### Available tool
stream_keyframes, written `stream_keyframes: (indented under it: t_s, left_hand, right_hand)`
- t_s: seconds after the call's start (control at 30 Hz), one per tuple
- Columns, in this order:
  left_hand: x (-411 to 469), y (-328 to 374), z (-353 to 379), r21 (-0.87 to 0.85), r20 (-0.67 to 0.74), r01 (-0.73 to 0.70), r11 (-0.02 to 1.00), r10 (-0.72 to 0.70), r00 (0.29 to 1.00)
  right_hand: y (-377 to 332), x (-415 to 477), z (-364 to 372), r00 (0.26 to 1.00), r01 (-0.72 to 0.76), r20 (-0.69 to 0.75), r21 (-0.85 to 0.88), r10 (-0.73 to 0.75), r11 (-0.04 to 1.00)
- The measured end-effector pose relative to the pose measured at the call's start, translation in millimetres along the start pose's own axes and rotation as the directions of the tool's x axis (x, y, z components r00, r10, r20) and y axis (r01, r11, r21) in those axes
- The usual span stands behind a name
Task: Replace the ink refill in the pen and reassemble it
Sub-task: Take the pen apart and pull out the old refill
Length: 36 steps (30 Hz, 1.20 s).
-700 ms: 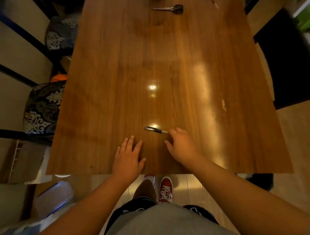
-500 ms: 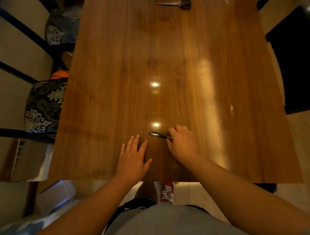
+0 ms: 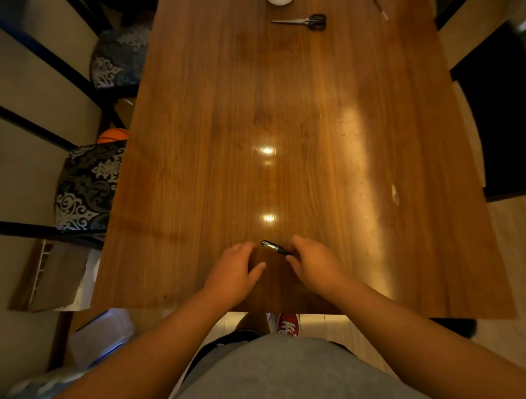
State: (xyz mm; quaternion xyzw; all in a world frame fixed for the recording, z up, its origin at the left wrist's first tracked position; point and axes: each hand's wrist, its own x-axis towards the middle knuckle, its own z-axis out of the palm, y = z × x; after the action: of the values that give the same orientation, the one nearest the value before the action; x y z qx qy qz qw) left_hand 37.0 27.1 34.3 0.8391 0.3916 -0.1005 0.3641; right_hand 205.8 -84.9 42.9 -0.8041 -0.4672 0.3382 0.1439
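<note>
A dark pen [image 3: 273, 247] with a shiny tip sticks out to the left from my right hand [image 3: 313, 263], which grips its other end just above the wooden table [image 3: 313, 119] near the front edge. The pen's right end is hidden by my fingers. My left hand [image 3: 237, 266] is close beside the pen's free end, fingers curled and holding nothing, a small gap between it and the pen.
Scissors [image 3: 303, 21] lie at the far end of the table, with a white round object [image 3: 279, 1] and a thin stick-like item [image 3: 382, 10] near them. Two patterned chairs [image 3: 85, 188] stand at the table's left. A dark mat [image 3: 495, 114] lies on the right.
My right hand has closed on the pen and lifted it, tilting it. My left hand has risen off the table and moved toward the pen's tip, fingers curling.
</note>
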Motion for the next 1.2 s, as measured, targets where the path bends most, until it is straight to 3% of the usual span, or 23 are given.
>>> stream_keyframes:
  t_s: [0.1,0.3,0.47,0.6,0.83,1.2]
  left_hand:
    - [-13,21,-7,-0.421,0.149,0.076,0.904,-0.014,0.989]
    - [-47,46,-16,-0.669,0.075,-0.018,0.743,0.091,0.993]
    - [-68,59,-28,-0.528,0.011,-0.165,0.833,0.201,0.98]
    - [-77,70,-41,-0.576,-0.004,-0.204,0.792,0.246,0.969]
    - [-86,79,-64,-0.517,-0.005,-0.273,0.811,0.317,0.949]
    - [-77,93,-89,-0.578,0.133,-0.236,0.781,0.376,0.917]
  right_hand:
    - [0,-29,-10,1.0,0.028,0.01,0.109,-0.029,0.994]
    - [-7,-80,-42,0.988,0.128,0.041,0.294,-0.146,0.947]
    - [-21,-102,-61,0.983,0.157,0.044,0.293,-0.177,0.943]
    - [-35,-110,-73,0.97,0.242,-0.007,0.154,-0.244,0.958]
    - [-50,-113,-95,0.947,0.321,-0.036,0.114,-0.319,0.94]
    - [-57,-113,-120,0.887,0.455,-0.085,-0.005,-0.454,0.89]
